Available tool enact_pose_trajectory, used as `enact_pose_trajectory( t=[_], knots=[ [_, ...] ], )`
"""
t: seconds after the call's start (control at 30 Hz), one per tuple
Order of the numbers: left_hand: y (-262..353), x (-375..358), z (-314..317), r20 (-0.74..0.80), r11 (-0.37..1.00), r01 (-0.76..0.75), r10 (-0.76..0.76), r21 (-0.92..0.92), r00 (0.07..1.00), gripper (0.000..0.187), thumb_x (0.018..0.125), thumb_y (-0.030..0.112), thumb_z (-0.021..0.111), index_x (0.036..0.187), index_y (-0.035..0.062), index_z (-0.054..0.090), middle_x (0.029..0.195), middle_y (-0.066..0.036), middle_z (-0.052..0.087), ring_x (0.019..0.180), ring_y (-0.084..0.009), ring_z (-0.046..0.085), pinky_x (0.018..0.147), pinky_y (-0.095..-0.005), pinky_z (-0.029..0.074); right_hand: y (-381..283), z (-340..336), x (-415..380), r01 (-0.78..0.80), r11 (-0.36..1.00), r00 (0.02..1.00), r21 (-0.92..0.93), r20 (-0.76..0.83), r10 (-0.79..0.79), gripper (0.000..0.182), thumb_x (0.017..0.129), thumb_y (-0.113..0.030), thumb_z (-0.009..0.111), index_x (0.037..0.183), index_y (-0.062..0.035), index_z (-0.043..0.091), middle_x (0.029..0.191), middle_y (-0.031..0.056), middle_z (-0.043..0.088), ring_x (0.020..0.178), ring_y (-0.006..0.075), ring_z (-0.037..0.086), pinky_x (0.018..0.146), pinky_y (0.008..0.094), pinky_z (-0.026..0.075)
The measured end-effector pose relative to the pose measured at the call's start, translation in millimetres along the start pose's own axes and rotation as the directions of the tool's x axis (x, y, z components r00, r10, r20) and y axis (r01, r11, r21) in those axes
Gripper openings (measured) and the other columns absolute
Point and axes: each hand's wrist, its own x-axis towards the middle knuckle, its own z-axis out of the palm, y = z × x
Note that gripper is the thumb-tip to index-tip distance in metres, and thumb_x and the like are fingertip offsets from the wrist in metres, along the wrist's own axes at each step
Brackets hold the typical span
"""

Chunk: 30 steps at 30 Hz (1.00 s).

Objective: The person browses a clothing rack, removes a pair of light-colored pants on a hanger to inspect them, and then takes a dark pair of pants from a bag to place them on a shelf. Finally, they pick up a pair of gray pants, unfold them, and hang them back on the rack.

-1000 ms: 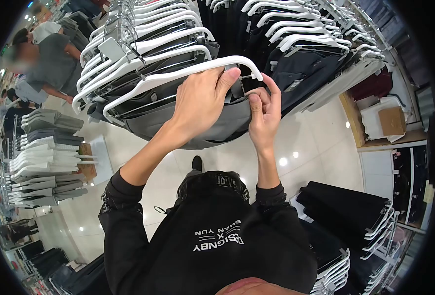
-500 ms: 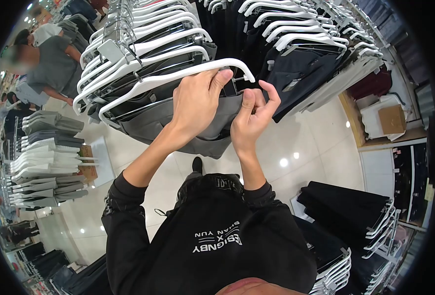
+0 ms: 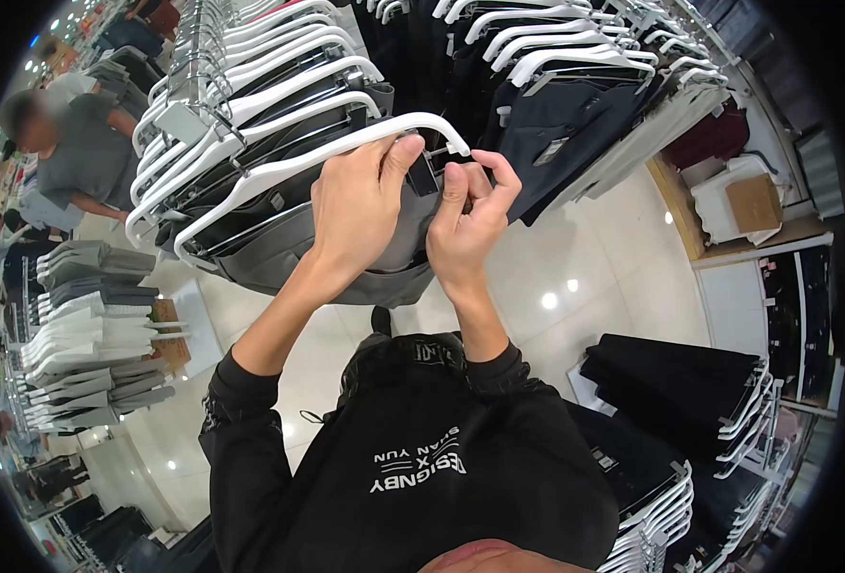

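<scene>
Grey trousers (image 3: 279,250) hang from a white hanger (image 3: 293,170) at the front of a packed rack. My left hand (image 3: 357,205) is closed over the trousers' waistband just below the hanger bar, its thumb pointing up near a dark clip (image 3: 423,178). At the hanger's right end my right hand (image 3: 470,215) has its fingers curled against the trousers' edge, close to the hanger tip. The fabric between the fingers of both hands is partly hidden.
Dark trousers (image 3: 575,129) hang at the upper right. Folded black trousers (image 3: 666,387) lie on hangers at the lower right. White and grey tops (image 3: 93,325) hang at the left. A person in a grey shirt (image 3: 83,148) stands at the upper left. Pale tiles (image 3: 585,258) form the floor.
The rack, hanger and both hands appear shifted slightly left in view. My right hand's fingers have curled in closer to the waistband's edge and hanger tip.
</scene>
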Motion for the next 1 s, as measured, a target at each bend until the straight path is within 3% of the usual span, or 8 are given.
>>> enact_pose_trajectory(
  t=[0.27, 0.47, 0.6, 0.7, 0.8, 1.0],
  knots=[
    [2, 5, 2, -0.020, 1.000, -0.010, 0.011, 0.028, 1.000, 0.047, 0.104, 0.042, 0.050, 0.095, 0.0005, 0.070, 0.066, -0.016, 0.062, 0.058, -0.0333, 0.060, 0.056, -0.0417, 0.044, 6, 18, 6, 0.037, 0.991, 0.995, -0.127, -0.084, -0.048, 0.021, 0.107, -0.010, 0.044, 0.124, 0.0011, 0.039, 0.075, 0.0047, 0.057, 0.061, 0.0078, 0.046, 0.056, 0.0241, 0.036],
    [1, 9, 2, -0.016, 0.999, -0.021, 0.022, 0.040, 1.000, 0.045, 0.104, 0.040, 0.052, 0.095, 0.0001, 0.070, 0.067, -0.017, 0.063, 0.060, -0.0350, 0.061, 0.055, -0.0425, 0.045, -5, 18, 14, -0.083, 0.992, 0.995, -0.100, -0.061, 0.077, 0.025, 0.107, -0.011, 0.043, 0.128, 0.0014, 0.038, 0.078, 0.0077, 0.061, 0.059, 0.0076, 0.052, 0.053, 0.0225, 0.041],
    [-1, 9, 5, -0.056, 0.998, -0.058, 0.059, 0.019, 0.997, 0.044, 0.103, 0.039, 0.053, 0.095, 0.0000, 0.070, 0.066, -0.017, 0.063, 0.058, -0.0348, 0.061, 0.054, -0.0423, 0.045, 2, 21, 15, -0.053, 0.995, 0.995, -0.090, -0.091, 0.045, 0.029, 0.107, -0.011, 0.043, 0.132, 0.0016, 0.036, 0.080, 0.0075, 0.061, 0.054, 0.0071, 0.052, 0.048, 0.0215, 0.043],
    [-1, 11, 4, -0.055, 0.998, -0.063, 0.064, 0.020, 0.996, 0.043, 0.103, 0.039, 0.053, 0.095, 0.0000, 0.070, 0.066, -0.017, 0.063, 0.057, -0.0343, 0.061, 0.053, -0.0415, 0.045, 2, 22, 16, -0.071, 0.997, 0.992, -0.034, -0.111, 0.067, 0.029, 0.106, -0.009, 0.044, 0.132, 0.0011, 0.036, 0.080, 0.0070, 0.061, 0.057, 0.0066, 0.052, 0.052, 0.0203, 0.042],
    [5, 11, 2, -0.048, 0.999, -0.038, 0.038, 0.012, 0.998, 0.042, 0.103, 0.038, 0.054, 0.095, 0.0000, 0.071, 0.065, -0.017, 0.062, 0.056, -0.0338, 0.060, 0.053, -0.0410, 0.045, 10, 24, 20, 0.037, 0.995, 0.981, -0.091, -0.189, -0.053, 0.028, 0.105, -0.004, 0.046, 0.131, 0.0027, 0.037, 0.075, 0.0089, 0.061, 0.061, 0.0103, 0.055, 0.057, 0.0227, 0.042],
    [1, 11, 4, -0.074, 0.998, -0.068, 0.069, 0.013, 0.995, 0.039, 0.102, 0.036, 0.055, 0.099, 0.0010, 0.072, 0.066, -0.017, 0.063, 0.057, -0.0345, 0.061, 0.053, -0.0414, 0.046, 2, 23, 21, -0.053, 0.994, 0.982, -0.097, -0.183, 0.035, 0.027, 0.104, -0.003, 0.048, 0.129, 0.0023, 0.040, 0.074, 0.0091, 0.062, 0.064, 0.0105, 0.056, 0.058, 0.0228, 0.042]
  ],
)
